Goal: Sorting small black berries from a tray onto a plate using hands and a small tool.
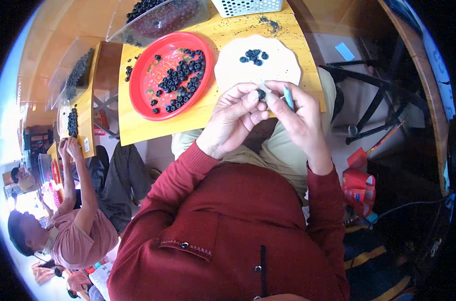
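A small round black part (261,95) is pinched between the thumb and fingers of my left hand (232,119). Against it from the other side press the fingertips of my right hand (300,116), which also has a slim teal tool (288,97) tucked between its fingers; its working end is hidden. Both hands are closed, held just over the near rim of a white scalloped plate (258,45). Several black ring-like parts (258,62) lie in the middle of that plate. To its left, a red oval tray (137,83) carries many similar parts.
Behind the tray stands a clear plastic bin (183,22) of black parts, with a white perforated basket (248,7) to its right. Dark crumbs (271,23) litter the yellow table (308,55). A co-worker (85,226) sits at another table on the left.
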### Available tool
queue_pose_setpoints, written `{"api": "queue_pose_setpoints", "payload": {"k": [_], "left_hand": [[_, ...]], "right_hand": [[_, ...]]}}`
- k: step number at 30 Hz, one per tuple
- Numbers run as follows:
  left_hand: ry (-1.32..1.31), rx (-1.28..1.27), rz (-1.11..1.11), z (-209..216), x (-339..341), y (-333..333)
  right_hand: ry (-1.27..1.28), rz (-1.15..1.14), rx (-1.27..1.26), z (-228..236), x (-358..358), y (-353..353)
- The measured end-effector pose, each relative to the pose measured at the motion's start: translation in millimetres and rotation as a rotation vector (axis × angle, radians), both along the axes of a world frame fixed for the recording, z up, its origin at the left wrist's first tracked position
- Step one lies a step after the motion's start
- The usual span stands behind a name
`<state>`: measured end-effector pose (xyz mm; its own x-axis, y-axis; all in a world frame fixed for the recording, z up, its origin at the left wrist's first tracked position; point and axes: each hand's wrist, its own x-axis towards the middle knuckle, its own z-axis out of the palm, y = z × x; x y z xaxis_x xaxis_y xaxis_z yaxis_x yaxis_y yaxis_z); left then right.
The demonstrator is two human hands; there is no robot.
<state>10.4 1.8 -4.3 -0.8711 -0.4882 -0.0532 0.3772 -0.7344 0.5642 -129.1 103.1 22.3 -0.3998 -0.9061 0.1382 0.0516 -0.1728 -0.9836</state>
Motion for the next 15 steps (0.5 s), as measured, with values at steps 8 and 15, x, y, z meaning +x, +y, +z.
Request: {"api": "queue_pose_setpoints", "payload": {"k": [8, 15], "left_hand": [[0.001, 0.022, 0.018, -6.7, -0.3, -1.1], [-0.006, 0.069, 0.073, -1.6, -3.8, 5.1]], "right_hand": [[0.502, -0.115, -0.056, 2.3, 7.6, 8.8], [0.569, -0.143, -0.097, 1.1, 7.2, 11.0]]}}
